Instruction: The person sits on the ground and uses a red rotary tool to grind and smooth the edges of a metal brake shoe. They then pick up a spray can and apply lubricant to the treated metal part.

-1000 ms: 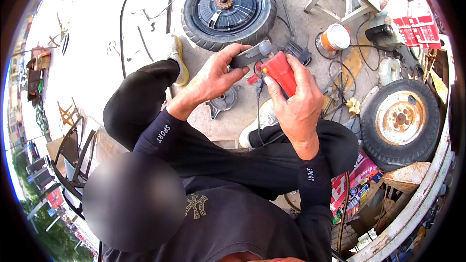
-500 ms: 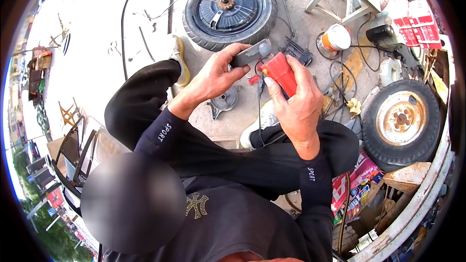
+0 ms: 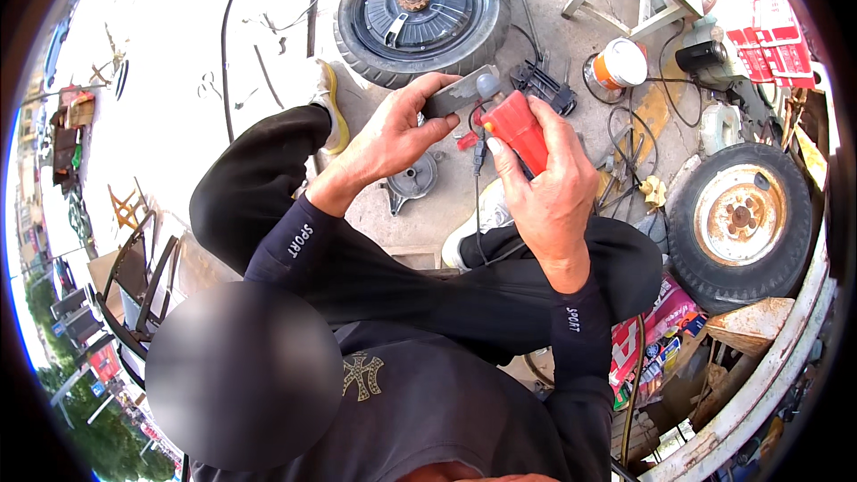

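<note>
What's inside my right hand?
Your right hand holds a blocky red tool, with a round grey piece near its far end. The side of the tool against your palm is covered, so I can't see it.

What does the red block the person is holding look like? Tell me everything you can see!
The red block is chunky and boxy, and looks like plastic. A small yellow bit shows near its front. It tilts, front end up and leftward, held above the ground. The right hand grips it, thumb on the left, fingers on the right. A rounded grey knob shows past its front; I can't tell whether that, or the nearby black cord, is attached.
</note>
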### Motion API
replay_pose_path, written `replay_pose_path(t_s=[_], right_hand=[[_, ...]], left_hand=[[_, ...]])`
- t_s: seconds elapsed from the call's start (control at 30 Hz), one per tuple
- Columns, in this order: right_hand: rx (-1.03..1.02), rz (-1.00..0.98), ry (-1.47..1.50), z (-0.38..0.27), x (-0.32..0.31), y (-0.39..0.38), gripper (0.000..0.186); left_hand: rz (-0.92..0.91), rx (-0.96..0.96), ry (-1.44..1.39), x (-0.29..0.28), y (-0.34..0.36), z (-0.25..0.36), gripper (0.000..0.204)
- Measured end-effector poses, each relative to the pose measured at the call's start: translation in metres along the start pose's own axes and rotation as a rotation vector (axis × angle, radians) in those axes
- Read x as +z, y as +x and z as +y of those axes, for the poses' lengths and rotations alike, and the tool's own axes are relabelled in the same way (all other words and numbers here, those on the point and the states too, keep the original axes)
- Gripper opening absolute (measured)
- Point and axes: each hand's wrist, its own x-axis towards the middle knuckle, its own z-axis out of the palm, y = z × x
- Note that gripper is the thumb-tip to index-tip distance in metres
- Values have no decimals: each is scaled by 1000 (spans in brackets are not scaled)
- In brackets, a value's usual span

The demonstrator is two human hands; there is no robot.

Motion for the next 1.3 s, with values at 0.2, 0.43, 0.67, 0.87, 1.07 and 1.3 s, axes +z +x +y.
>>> replay_pose_path(t_s=[0.2,0.43,0.67,0.87,1.07,1.3], right_hand=[[64,17,-53,6,-2,4,57],[72,37,-58,6,0,5,57],[47,33,-23,4,1,2,59],[-4,18,15,-3,4,-3,58],[-43,-24,23,-5,2,-4,55],[1,2,23,-3,-1,-1,55]], left_hand=[[-14,-70,13,-1,-3,5,42],[-22,-104,-37,-1,-2,6,42],[-28,-183,-113,-2,0,9,42],[-35,-165,-146,-2,0,8,45],[-44,-180,-176,-2,-2,8,49],[-51,-197,-241,-4,1,9,49]])
